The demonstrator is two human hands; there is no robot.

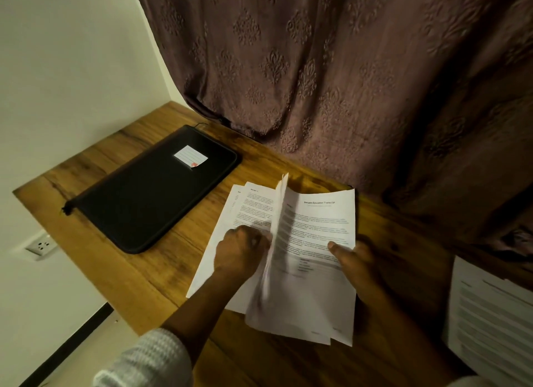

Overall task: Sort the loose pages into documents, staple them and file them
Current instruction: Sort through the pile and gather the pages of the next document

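The loose pages (pixel 317 236) lay fanned mid-worktop (pixel 121 271), toward its rear edge. The left hand (pixel 240 249), fingers curled, pinched one sheet (pixel 277 213) that stood on edge, blurred. The right hand (pixel 356 261) clamped the pile's right edge, thumb on the transcript page and fingers beneath. Such paper is light, floppy and slick sheet on sheet, so it likely handles best pinched at an edge or corner, with the pile pinned against sliding. A black zip folder (pixel 153 193) lay at the left rear corner, and another stack of pages (pixel 490 314) at the right edge.
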